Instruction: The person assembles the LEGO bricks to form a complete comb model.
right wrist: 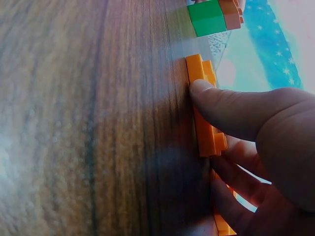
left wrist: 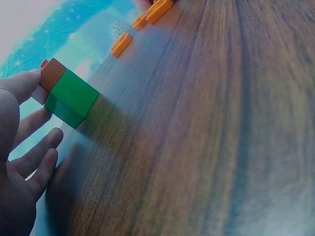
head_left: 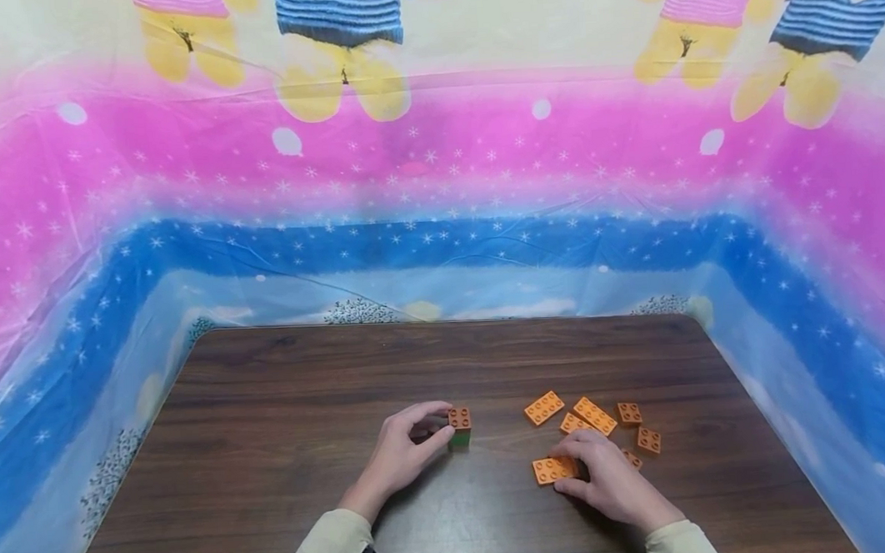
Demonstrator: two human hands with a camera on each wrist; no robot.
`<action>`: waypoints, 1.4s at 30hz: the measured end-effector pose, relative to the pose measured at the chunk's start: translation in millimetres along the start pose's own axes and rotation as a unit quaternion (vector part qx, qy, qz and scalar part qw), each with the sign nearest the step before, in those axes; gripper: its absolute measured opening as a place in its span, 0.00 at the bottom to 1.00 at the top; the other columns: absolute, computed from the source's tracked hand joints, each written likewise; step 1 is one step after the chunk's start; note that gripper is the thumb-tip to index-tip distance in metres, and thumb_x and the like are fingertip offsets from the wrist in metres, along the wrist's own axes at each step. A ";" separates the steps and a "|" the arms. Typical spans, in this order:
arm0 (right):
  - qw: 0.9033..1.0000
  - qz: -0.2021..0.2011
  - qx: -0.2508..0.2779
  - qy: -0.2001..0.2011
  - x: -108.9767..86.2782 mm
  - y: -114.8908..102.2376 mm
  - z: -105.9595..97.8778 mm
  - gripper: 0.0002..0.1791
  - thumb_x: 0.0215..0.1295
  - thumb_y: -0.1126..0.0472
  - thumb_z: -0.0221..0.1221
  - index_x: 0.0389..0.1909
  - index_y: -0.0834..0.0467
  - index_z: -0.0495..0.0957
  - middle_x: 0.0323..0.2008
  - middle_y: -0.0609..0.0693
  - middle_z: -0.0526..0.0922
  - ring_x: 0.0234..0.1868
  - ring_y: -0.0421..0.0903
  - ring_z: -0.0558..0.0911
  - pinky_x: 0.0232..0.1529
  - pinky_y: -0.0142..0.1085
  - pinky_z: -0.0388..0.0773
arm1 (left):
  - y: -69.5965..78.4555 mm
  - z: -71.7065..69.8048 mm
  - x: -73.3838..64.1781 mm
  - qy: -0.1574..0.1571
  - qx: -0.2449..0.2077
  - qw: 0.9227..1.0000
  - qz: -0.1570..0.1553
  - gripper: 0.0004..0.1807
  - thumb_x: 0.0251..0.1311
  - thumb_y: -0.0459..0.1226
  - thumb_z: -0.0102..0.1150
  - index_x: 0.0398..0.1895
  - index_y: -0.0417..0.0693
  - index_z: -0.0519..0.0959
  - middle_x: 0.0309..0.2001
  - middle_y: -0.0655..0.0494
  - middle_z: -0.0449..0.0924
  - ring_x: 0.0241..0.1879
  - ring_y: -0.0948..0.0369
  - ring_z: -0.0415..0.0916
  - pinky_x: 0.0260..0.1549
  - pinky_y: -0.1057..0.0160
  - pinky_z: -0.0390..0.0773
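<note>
Left of the table's middle, my left hand (head_left: 401, 450) pinches a small two-brick stack standing upright on the table. Its top is a brown brick (left wrist: 52, 73) with studs, sitting on a taller green brick (left wrist: 74, 98). In the left wrist view the thumb lies against the brown brick, while the lower fingers spread loosely below. My right hand (head_left: 611, 476) grips a long flat orange brick (head_left: 549, 471), studs up on the table. The thumb (right wrist: 216, 101) presses its near side; the brick's right end is partly hidden under the fingers.
Two long orange bricks (head_left: 544, 408) (head_left: 596, 416) lie beyond the right hand, with a partly covered orange brick (head_left: 574, 423) beside them. Small square bricks (head_left: 630, 414) (head_left: 649, 441) lie farther right. Patterned cloth (head_left: 441, 243) surrounds the dark wooden table (head_left: 305, 384).
</note>
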State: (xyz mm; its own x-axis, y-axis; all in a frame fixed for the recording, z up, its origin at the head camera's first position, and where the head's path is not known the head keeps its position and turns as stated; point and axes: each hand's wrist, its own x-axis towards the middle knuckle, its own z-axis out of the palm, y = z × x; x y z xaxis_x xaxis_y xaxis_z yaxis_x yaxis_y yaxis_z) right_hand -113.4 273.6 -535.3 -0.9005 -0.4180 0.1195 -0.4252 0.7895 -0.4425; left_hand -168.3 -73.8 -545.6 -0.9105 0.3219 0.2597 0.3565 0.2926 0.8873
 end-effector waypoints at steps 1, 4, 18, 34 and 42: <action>1.000 0.000 0.000 0.001 0.0 0.1 0.2 0.16 0.63 0.51 0.75 0.51 0.44 0.86 0.48 0.34 0.82 0.52 0.40 0.80 0.54 0.46 0.80 | 0.2 -0.1 -0.1 0.000 -0.001 1.000 0.000 0.19 0.70 0.42 0.69 0.62 0.49 0.84 0.54 0.57 0.87 0.48 0.58 0.86 0.50 0.53 0.85; 1.000 0.000 0.001 0.002 -0.2 0.3 0.7 0.15 0.64 0.49 0.74 0.50 0.44 0.86 0.48 0.35 0.82 0.53 0.40 0.80 0.54 0.47 0.80 | 0.7 -0.2 -0.4 0.000 -0.001 1.000 -0.003 0.19 0.70 0.42 0.69 0.61 0.49 0.84 0.54 0.57 0.87 0.48 0.58 0.86 0.50 0.53 0.85; 1.000 0.014 0.019 0.013 0.6 -1.1 -0.4 0.14 0.67 0.46 0.72 0.51 0.42 0.84 0.49 0.35 0.84 0.54 0.42 0.82 0.55 0.49 0.81 | 1.1 -0.8 -0.5 -0.004 0.003 1.000 -0.009 0.19 0.70 0.42 0.69 0.62 0.50 0.84 0.55 0.60 0.86 0.48 0.60 0.85 0.50 0.55 0.85; 0.997 0.022 0.034 0.058 3.5 -0.9 3.9 0.15 0.68 0.45 0.70 0.52 0.43 0.84 0.47 0.34 0.84 0.49 0.37 0.83 0.51 0.44 0.82 | 1.0 -1.2 -1.4 -0.008 -0.004 1.000 -0.005 0.20 0.71 0.43 0.68 0.62 0.51 0.84 0.55 0.58 0.86 0.49 0.56 0.85 0.51 0.49 0.84; 0.996 0.050 0.061 0.047 12.1 -9.0 0.9 0.17 0.67 0.45 0.71 0.54 0.40 0.84 0.47 0.32 0.84 0.50 0.35 0.82 0.52 0.44 0.82 | 0.9 -1.9 -1.5 -0.007 -0.006 1.000 -0.006 0.19 0.71 0.44 0.68 0.62 0.55 0.84 0.55 0.58 0.86 0.49 0.57 0.85 0.52 0.48 0.84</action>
State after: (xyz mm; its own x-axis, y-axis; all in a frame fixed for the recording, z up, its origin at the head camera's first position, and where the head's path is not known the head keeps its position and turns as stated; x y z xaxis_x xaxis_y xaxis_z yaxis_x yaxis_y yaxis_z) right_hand -120.4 261.0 -530.7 -0.9450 -0.2907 0.1497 -0.3233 0.7624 -0.5605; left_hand -167.0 -75.7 -544.5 -0.9117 0.3316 0.2426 0.3421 0.2857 0.8952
